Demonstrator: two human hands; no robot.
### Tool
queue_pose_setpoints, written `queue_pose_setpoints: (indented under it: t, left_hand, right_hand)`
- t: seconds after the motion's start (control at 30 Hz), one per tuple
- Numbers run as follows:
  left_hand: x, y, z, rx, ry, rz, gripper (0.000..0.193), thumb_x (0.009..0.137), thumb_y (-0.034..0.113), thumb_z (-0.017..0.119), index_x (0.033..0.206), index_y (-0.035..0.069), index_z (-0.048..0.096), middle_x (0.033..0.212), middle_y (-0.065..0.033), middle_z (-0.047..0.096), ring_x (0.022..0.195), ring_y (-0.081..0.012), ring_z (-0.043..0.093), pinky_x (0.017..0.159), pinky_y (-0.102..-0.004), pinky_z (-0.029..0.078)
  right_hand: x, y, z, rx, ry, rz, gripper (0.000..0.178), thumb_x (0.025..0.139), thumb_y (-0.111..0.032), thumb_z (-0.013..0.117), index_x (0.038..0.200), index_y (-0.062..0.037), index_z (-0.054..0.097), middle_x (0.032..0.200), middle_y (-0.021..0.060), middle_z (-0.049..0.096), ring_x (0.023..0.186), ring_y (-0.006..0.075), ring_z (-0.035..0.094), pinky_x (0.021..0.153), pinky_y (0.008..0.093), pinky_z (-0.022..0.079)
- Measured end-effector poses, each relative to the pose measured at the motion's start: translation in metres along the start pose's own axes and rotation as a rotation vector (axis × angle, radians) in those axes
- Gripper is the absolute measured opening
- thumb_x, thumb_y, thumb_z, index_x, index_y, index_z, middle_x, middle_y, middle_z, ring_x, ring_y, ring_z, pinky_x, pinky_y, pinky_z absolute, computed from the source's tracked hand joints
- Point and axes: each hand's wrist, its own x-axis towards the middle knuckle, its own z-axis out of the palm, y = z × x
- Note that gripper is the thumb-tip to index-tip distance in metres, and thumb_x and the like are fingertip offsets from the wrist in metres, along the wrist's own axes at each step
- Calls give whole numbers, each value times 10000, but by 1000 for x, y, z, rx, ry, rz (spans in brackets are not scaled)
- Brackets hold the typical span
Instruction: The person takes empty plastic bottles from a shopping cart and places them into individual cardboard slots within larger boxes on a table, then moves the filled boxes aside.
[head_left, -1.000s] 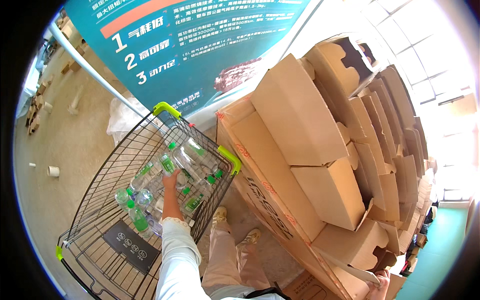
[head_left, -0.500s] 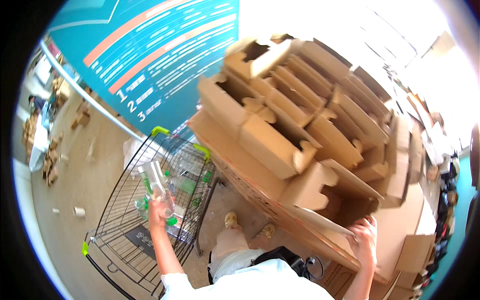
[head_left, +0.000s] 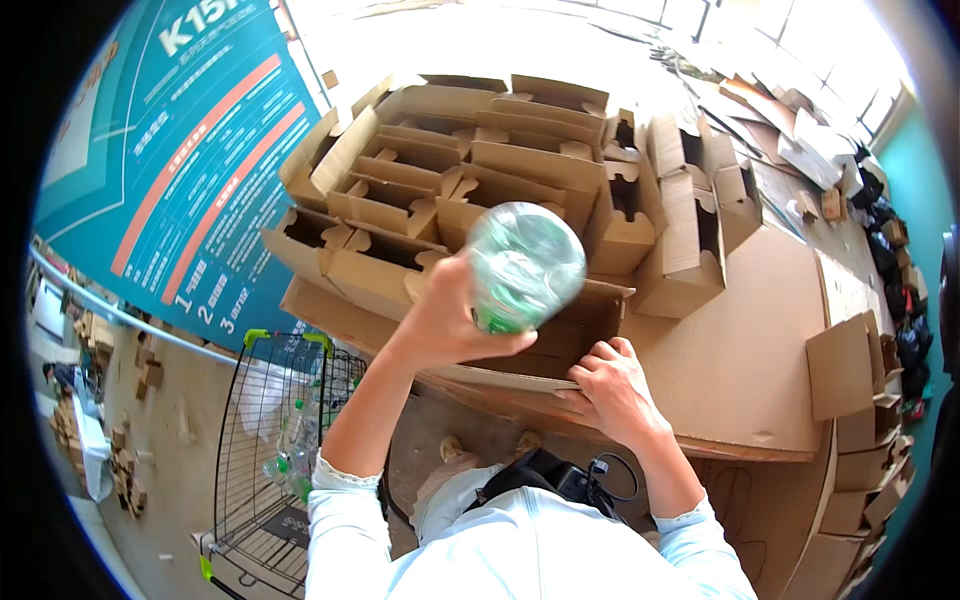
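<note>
Above an open brown cardboard box [head_left: 560, 350], the left hand [head_left: 442, 315] grasped a clear, green-labelled plastic bottle [head_left: 527, 258], round base cameraward, long axis foreshortened; the right hand [head_left: 612, 392] clasped the box's edge.

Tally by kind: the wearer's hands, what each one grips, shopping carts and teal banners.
Hands (left hand, right hand): 2
Plastic bottle (left): 1
Open cardboard box (right): 1
Wire shopping cart: 1
Teal banner: 1
Total: 6
</note>
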Motion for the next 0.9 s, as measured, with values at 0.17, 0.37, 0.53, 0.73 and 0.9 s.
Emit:
queue_pose_setpoints:
  t: [0.17,0.37,0.53,0.73,0.9]
  left_hand:
    - [16,-6,30,470,-542,-233,645,608,156,802,1167,-10,528,1005,-225,658,973,-386,640,831,-426,525]
    - [15,-76,69,902,-1067,-363,728,627,324,852,1183,-22,535,1023,-200,681,968,-373,658,837,-425,545]
    - [15,-95,80,1048,-978,-237,267,749,126,746,1005,63,702,1046,-157,700,991,-335,677,825,-405,559]
    - [14,-123,74,1021,-1224,-436,245,783,74,641,1013,45,718,1054,-181,700,1002,-344,670,872,-412,536]
    - [20,-113,54,902,-1428,-507,376,782,65,616,1150,25,679,1110,-203,681,1031,-340,657,904,-420,513]
  right_hand:
    - [-12,14,1,13,101,-18,201,792,-270,708,700,-100,652,759,38,633,880,211,564,926,388,405]
    - [-1,-2,18,17,164,-141,39,732,-121,626,694,-116,636,724,17,594,897,195,553,961,375,389]
    - [0,4,21,53,179,-134,116,740,-174,683,677,-111,608,702,15,569,846,204,530,925,375,400]
    - [12,11,18,106,213,-84,171,737,-184,753,694,-100,610,725,20,603,854,218,544,914,403,409]
    - [17,7,13,90,166,-95,166,760,-204,729,694,-107,611,726,33,599,856,226,552,911,399,411]
